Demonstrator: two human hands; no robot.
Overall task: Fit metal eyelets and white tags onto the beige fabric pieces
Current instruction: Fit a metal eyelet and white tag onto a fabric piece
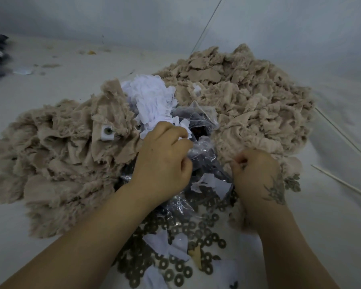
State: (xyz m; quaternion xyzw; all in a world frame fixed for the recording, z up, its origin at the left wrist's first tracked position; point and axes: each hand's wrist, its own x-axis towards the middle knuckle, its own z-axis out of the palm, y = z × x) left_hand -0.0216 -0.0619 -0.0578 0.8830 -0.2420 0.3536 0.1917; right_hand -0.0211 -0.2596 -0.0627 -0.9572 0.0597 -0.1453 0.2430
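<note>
Head view, catalogued left to right. We note a heap of finished beige fabric pieces (pixel 56 155) on the tabletop (pixel 50 84), one showing a white tag with its eyelet (pixel 107 132). Behind centre: a pile of white tags (pixel 150 97) beside a crumpled clear plastic bag (pixel 198 117). Our left hand (pixel 165 161) curls its fingers, pinching a white tag at the pile's edge. Our right hand (pixel 256 176) pinches a frayed piece from the unfinished beige heap (pixel 248 94). Loose metal eyelets (pixel 188 232), dark ring shapes, lie nearest us. We judge it best to lift one tag and one piece singly, keeping layers apart.
</note>
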